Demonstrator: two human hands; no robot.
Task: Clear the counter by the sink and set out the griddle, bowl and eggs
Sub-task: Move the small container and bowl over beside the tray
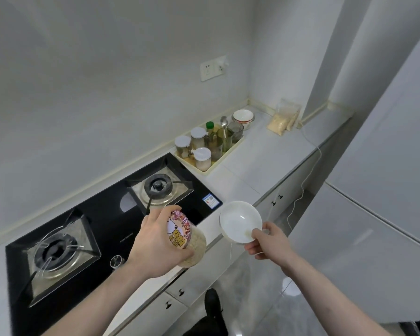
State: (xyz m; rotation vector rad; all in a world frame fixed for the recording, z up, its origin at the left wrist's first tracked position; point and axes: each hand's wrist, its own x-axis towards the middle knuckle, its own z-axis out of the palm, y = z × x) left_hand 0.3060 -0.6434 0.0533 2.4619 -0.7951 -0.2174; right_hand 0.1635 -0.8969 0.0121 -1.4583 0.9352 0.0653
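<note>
My left hand (153, 246) grips a clear jar (187, 241) with a pink flowered lid and pale grain inside, tilted over the front edge of the black gas hob (102, 224). My right hand (268, 241) pinches the near rim of a white bowl (239, 220), held in the air just past the counter's front edge. The bowl looks empty apart from a faint smear near my thumb. No griddle, eggs or sink are in view.
A cream tray (224, 154) of lidded jars, glasses and a green-capped bottle stands right of the hob. Behind it sit a white bowl with a red rim (243, 116) and bags of grain (280, 121). A white cable (308, 170) hangs over the counter edge. A fridge (386, 190) stands at right.
</note>
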